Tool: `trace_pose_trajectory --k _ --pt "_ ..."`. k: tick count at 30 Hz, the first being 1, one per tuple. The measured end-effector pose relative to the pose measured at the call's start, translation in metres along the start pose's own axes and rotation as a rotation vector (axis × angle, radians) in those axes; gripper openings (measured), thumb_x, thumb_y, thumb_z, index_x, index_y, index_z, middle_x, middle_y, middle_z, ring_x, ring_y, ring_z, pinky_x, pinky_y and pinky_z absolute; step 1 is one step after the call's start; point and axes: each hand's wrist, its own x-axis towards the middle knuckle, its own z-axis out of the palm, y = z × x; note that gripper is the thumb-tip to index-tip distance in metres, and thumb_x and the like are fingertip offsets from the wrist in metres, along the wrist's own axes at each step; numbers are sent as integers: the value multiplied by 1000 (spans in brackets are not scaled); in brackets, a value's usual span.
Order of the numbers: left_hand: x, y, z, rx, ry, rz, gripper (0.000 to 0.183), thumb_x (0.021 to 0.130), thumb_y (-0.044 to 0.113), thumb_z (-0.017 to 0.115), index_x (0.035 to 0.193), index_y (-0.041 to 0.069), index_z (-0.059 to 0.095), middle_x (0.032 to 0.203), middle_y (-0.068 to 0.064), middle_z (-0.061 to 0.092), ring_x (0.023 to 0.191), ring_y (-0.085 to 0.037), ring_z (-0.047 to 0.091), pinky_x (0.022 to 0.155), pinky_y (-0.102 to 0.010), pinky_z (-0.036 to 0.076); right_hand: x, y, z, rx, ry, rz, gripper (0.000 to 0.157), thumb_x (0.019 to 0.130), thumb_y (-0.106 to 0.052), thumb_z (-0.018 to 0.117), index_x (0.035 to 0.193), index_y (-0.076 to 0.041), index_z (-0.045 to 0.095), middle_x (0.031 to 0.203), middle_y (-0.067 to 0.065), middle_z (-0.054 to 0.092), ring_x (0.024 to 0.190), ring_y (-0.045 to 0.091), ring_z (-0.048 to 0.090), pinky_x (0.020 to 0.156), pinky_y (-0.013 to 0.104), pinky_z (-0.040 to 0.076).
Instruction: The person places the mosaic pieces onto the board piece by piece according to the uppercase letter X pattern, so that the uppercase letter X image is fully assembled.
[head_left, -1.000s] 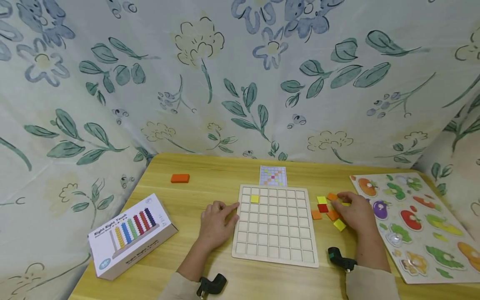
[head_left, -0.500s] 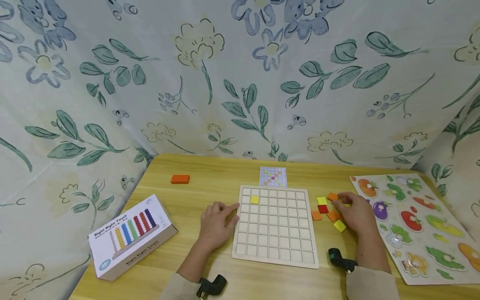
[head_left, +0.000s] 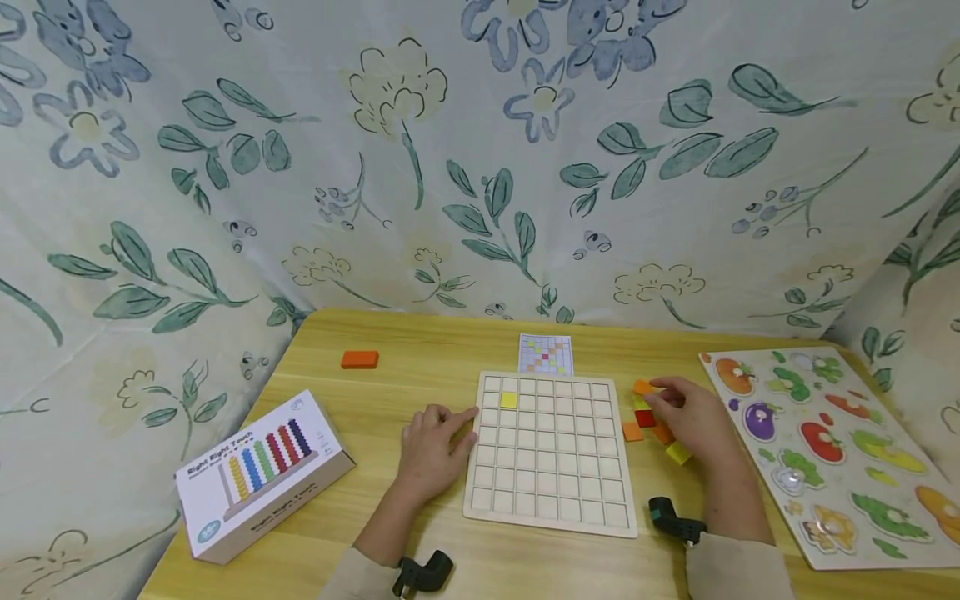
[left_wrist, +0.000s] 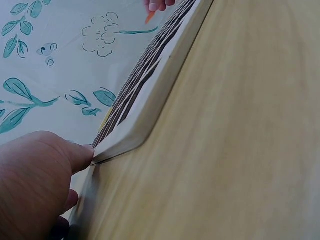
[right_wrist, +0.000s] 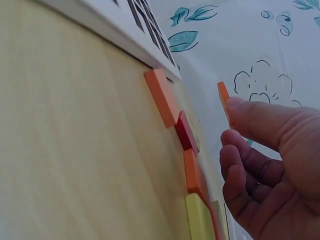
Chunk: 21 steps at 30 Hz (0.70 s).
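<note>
Between thumb and fingers, my right hand (head_left: 690, 417) pinches an orange square tile (right_wrist: 223, 100), raised above the loose tiles. Below it lie a red tile (head_left: 645, 418), an orange tile (head_left: 633, 432), a yellow tile (head_left: 678, 453) and others partly covered by the hand. My left hand (head_left: 435, 446) rests on the table, its extended index finger touching the left edge of a wooden grid board (head_left: 547, 483). One yellow tile (head_left: 508, 401) sits in the board's second row, second column. The right wrist view shows several tiles lying beside the board's rim.
A small printed grid card (head_left: 545, 354) lies behind the board. Further left are an orange block (head_left: 360, 359) and a white toy box (head_left: 262, 475). A vegetable knob puzzle (head_left: 810, 492) lies on the right. A floral cloth (head_left: 480, 167) hangs behind the table.
My right hand has moved left with the orange tile, lifting it from the back of the loose tiles. The left hand and the board stay put.
</note>
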Motion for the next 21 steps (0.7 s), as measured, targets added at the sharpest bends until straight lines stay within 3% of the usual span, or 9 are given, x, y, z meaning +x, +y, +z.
trace_pose_trajectory --k 4,8,21 --pt "0 0 -1 -9 0 -2 37 99 36 64 136 31 67 107 -3 52 86 -16 37 78 -33 26 0 -8 4 -20 -21 -51 46 101 -35 64 136 -6 60 116 19 66 95 28 61 73 28 50" --pt "0 2 -2 -23 2 -4 37 99 34 65 136 30 68 107 -2 53 86 -15 37 78 -33 25 -1 -16 9 -7 -46 -45 43 100 -32 67 134 -7 62 113 17 65 92 26 58 69 29 50" --pt "1 2 -3 -20 -6 -9 38 100 35 64 137 31 67 106 -1 52 86 -15 36 77 -34 25 -8 -47 30 -41 -142 -80 34 98 -25 70 129 -12 66 111 10 67 94 23 58 80 33 51"
